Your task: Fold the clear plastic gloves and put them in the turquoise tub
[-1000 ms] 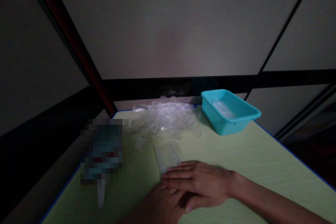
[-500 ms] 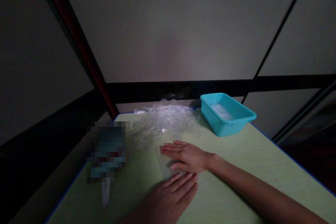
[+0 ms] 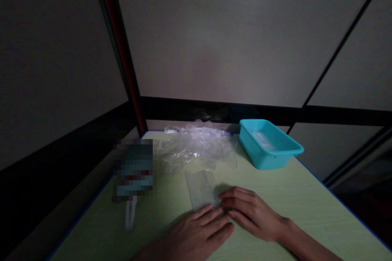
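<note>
Translucent plastic sheet (image 3: 200, 187), lower centre: left hand (image 3: 203, 228) flat at near end; right hand (image 3: 252, 212) half-curled, grip unclear. Smoothing, seemingly; next calls for light pressure.

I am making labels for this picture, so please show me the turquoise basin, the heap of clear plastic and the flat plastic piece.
Turquoise basin (image 3: 269, 160): head view, on its front wall.
Heap of clear plastic (image 3: 200, 143): head view, its middle.
Flat plastic piece (image 3: 200, 189): head view, its uncovered part.

Left hand (image 3: 203, 230) flat, right hand (image 3: 252, 211) arched
</note>
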`<state>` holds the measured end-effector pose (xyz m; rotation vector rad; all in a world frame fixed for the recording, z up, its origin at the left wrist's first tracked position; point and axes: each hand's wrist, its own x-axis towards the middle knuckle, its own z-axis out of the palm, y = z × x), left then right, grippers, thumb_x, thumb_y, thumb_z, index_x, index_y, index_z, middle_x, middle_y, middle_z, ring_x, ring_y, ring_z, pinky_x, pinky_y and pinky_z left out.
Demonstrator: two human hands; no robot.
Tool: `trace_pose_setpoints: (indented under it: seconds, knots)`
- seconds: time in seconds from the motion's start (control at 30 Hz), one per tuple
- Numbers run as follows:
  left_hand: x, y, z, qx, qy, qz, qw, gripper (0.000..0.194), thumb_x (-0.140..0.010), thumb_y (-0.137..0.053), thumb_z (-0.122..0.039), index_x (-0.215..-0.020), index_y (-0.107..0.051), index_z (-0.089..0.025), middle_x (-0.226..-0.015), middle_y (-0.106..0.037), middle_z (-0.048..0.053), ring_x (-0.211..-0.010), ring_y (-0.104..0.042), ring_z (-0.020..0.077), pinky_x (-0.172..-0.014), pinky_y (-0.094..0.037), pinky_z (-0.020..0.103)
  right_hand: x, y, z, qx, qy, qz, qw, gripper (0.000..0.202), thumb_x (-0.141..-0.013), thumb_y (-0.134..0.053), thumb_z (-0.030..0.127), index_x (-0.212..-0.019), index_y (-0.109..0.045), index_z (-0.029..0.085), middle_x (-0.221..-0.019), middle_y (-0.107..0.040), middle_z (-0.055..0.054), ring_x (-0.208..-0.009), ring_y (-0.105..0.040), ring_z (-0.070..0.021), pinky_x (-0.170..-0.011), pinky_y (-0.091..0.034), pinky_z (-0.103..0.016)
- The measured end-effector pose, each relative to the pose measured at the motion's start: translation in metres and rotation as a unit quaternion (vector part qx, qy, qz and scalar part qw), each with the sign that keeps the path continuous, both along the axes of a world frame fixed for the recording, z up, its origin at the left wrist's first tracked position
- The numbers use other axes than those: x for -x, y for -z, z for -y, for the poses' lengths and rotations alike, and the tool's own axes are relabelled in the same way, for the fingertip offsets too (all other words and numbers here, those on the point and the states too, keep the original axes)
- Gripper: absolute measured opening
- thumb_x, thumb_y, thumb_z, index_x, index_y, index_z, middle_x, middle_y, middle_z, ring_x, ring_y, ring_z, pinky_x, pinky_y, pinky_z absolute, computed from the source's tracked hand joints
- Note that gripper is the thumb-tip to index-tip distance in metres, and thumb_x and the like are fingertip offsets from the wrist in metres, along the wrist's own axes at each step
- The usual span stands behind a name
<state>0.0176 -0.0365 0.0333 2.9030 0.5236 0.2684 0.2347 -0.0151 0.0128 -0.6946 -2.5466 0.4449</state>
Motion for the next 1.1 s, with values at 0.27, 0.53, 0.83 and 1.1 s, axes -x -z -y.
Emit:
trace_pose_setpoints:
  seconds: [0.27,0.53,0.83,1.1]
  knots:
    - [-0.007,-0.016,-0.005,0.065,0.024,-0.133,0.989,0.041,-0.092,-0.033,-0.021,-0.133,-0.034,-0.014,-0.134,-0.041,0.01,-0.125,-0.032,0.0277,-0.101,-0.027,0.048,0.0,0.003,-0.002,-0.048,-0.008,-0.013,0.999,0.021,-0.091,-0.038,0.022,-0.1,-0.056,0.014,-0.097,-0.06,-0.009,-0.088,-0.053,-0.0169,-0.077,-0.045,-0.03]
    - [-0.004,-0.006,-0.007,0.105,0.022,-0.097,0.989,0.041,-0.094,-0.028,-0.024,-0.134,-0.032,-0.016,-0.136,-0.038,0.009,-0.126,-0.03,0.0284,-0.102,-0.024,0.05,0.0,0.002,-0.001,-0.056,-0.013,0.016,0.998,0.023,-0.092,-0.037,0.023,-0.101,-0.056,0.014,-0.097,-0.061,-0.009,-0.086,-0.054,-0.0173,-0.076,-0.045,-0.03]
    - [0.0,-0.005,-0.006,0.091,0.019,-0.043,0.995,0.04,-0.093,-0.033,-0.022,-0.133,-0.035,-0.016,-0.132,-0.044,0.009,-0.124,-0.036,0.0245,-0.102,-0.027,0.046,0.001,-0.001,0.0,-0.039,0.001,0.033,0.999,0.025,-0.092,-0.036,0.022,-0.11,-0.05,0.013,-0.095,-0.061,-0.01,-0.086,-0.054,-0.0174,-0.075,-0.044,-0.03]
    - [0.003,-0.008,-0.001,0.023,0.035,0.021,0.999,0.038,-0.09,-0.04,-0.022,-0.128,-0.041,-0.018,-0.126,-0.052,0.008,-0.12,-0.042,0.0228,-0.101,-0.03,0.039,0.0,-0.003,0.001,-0.004,-0.002,0.037,0.999,0.026,-0.092,-0.038,0.022,-0.114,-0.048,0.014,-0.1,-0.06,-0.009,-0.093,-0.052,-0.0174,-0.082,-0.043,-0.03]
